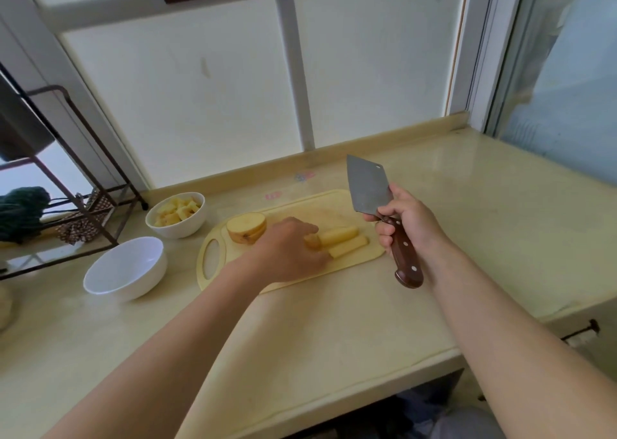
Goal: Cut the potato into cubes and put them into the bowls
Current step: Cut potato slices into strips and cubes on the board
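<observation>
Potato sticks (344,241), pale yellow, lie on yellow plastic cutting board (317,210). Left grip (287,251) holds them down so they can't roll. Right grip (407,221) wraps steel cleaver with brown wooden handle (367,188), held up, ready to chop. Cubes sit in far white bowl (187,230).

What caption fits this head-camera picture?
Left hand holds potato strips on the board while right hand holds a cleaver up.
</observation>
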Tool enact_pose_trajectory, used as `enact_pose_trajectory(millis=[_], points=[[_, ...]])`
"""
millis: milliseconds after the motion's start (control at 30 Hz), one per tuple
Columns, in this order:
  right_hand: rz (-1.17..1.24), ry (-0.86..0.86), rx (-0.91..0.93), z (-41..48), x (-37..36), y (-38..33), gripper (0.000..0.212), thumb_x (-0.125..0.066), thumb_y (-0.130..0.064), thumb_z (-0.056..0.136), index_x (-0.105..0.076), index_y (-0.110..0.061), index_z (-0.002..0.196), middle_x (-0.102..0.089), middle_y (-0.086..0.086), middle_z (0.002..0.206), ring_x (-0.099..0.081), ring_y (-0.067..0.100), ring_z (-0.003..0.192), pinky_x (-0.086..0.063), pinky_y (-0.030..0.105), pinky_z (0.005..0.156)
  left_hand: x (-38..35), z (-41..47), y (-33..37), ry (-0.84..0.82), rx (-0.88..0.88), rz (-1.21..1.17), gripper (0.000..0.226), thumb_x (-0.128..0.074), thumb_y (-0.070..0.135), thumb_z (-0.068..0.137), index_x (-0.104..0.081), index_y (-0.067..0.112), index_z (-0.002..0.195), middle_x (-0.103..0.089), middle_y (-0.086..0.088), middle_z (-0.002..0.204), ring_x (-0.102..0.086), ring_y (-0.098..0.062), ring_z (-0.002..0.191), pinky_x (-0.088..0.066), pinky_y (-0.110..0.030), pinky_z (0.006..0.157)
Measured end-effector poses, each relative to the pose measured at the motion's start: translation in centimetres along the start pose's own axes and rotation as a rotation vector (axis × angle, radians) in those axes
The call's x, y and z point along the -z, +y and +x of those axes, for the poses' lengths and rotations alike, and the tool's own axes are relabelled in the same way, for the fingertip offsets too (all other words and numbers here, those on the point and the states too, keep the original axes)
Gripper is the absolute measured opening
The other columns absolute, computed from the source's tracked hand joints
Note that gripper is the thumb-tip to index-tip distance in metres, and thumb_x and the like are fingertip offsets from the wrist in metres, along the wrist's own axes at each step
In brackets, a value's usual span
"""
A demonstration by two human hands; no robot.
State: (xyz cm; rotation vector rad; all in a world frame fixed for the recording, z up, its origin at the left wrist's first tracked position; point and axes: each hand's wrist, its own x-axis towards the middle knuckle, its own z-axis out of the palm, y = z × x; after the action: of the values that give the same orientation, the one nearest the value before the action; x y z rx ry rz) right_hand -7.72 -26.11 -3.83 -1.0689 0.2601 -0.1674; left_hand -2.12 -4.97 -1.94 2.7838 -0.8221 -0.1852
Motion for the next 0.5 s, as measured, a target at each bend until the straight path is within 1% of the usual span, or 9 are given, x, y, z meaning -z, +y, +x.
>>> enact_pose_trajectory(millis=[100, 167, 233, 300, 367, 433, 500], points=[[-0.012, 0.0, 0.001, 0.1, 0.1, 0.1, 0.048, -0.034, 0.009, 0.094, -0.055, -0.016, 0.13, -0.063, 0.023, 0.08, -0.04, 0.011, 0.035, -0.036, 0.02, 0.034, -0.1, -0.1, -0.4, 0.019, -0.013, -0.006, 0.052, -0.065, 0.05, 0.084, -0.056, 0.032, 0.132, -0.047, 0.005, 0.133, -0.048, -0.018, 0.119, -0.038, -0.028, 0.095], [-0.012, 0.0, 0.0, 0.2, 0.1, 0.1, 0.049, -0.034, 0.009, 0.094, -0.055, -0.016, 0.131, -0.064, 0.023, 0.08, -0.04, 0.011, 0.035, -0.036, 0.021, 0.035, 0.1, 0.0, -0.7, 0.037, -0.004, -0.026, 0.041, -0.066, 0.047, 0.084, -0.059, 0.037, 0.123, -0.047, 0.005, 0.125, -0.05, -0.019, 0.111, -0.042, -0.031, 0.092], [-0.01, 0.002, 0.004, 0.2, 0.2, 0.1, 0.049, -0.035, 0.009, 0.094, -0.054, -0.016, 0.132, -0.064, 0.023, 0.079, -0.041, 0.011, 0.035, -0.037, 0.021, 0.035, 0.3, 0.1, -1.0, 0.036, 0.001, -0.011, 0.036, -0.063, 0.052, 0.084, -0.058, 0.038, 0.117, -0.048, 0.006, 0.115, -0.051, -0.019, 0.104, -0.045, -0.034, 0.09], [-0.011, 0.0, 0.004, 0.3, 0.2, 0.1, 0.049, -0.035, 0.009, 0.094, -0.055, -0.016, 0.131, -0.065, 0.023, 0.079, -0.041, 0.011, 0.036, -0.037, 0.021, 0.035, 0.2, 0.5, -1.1, 0.009, 0.004, 0.026, 0.037, -0.058, 0.056, 0.086, -0.053, 0.042, 0.12, -0.049, 0.006, 0.113, -0.05, -0.02, 0.105, -0.046, -0.039, 0.092], [-0.015, -0.006, 0.003, 0.3, 0.1, 0.2, 0.048, -0.035, 0.009, 0.094, -0.056, -0.016, 0.129, -0.064, 0.023, 0.079, -0.041, 0.011, 0.036, -0.036, 0.021, 0.035, 0.1, 0.9, -1.0, -0.035, 0.004, 0.064, 0.041, -0.055, 0.059, 0.088, -0.049, 0.049, 0.127, -0.05, 0.005, 0.12, -0.046, -0.021, 0.113, -0.043, -0.045, 0.098], [-0.014, -0.009, 0.002, 0.3, 0.2, 0.2, 0.047, -0.035, 0.009, 0.094, -0.056, -0.016, 0.128, -0.064, 0.023, 0.078, -0.04, 0.011, 0.036, -0.036, 0.021, 0.035, 0.2, 1.4, -1.0, -0.051, -0.004, 0.086, 0.041, -0.055, 0.058, 0.088, -0.053, 0.046, 0.127, -0.05, 0.004, 0.12, -0.047, -0.022, 0.114, -0.042, -0.041, 0.097], [-0.01, -0.01, 0.003, 0.3, 0.2, 0.2, 0.047, -0.035, 0.008, 0.094, -0.056, -0.016, 0.128, -0.065, 0.023, 0.079, -0.041, 0.011, 0.036, -0.036, 0.02, 0.036, 0.4, 1.5, -1.2, -0.044, -0.028, 0.093, 0.035, -0.057, 0.055, 0.089, -0.06, 0.039, 0.121, -0.051, 0.004, 0.112, -0.05, -0.02, 0.106, -0.043, -0.033, 0.089]])
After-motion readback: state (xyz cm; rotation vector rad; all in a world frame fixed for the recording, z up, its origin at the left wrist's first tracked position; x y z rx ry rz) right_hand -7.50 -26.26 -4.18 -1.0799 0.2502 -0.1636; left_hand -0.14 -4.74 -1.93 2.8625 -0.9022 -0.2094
